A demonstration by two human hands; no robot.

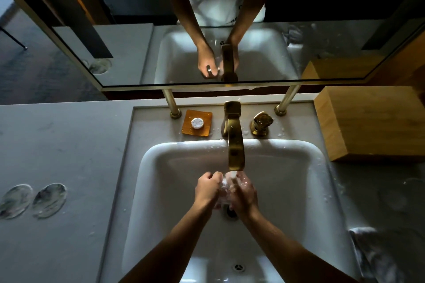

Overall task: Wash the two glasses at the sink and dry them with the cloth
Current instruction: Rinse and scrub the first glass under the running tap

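Both my hands are over the white sink (299, 190), under the gold faucet (235, 145), where water is running. A clear glass (226, 187) sits between them in the stream, mostly hidden by fingers and splashing. My left hand (208, 188) grips it from the left and my right hand (243, 193) wraps it from the right. What looks like a second clear glass (395, 197) shows faintly on the dark wet counter to the right. A crumpled cloth (379, 257) lies on the counter at the lower right.
Two round glass coasters (33, 200) lie on the grey counter at left. An amber soap dish (197, 123) with a white disc, and a gold tap handle (261, 123), sit behind the basin. A wooden box (372, 122) stands at the right. A mirror (128, 53) hangs above.
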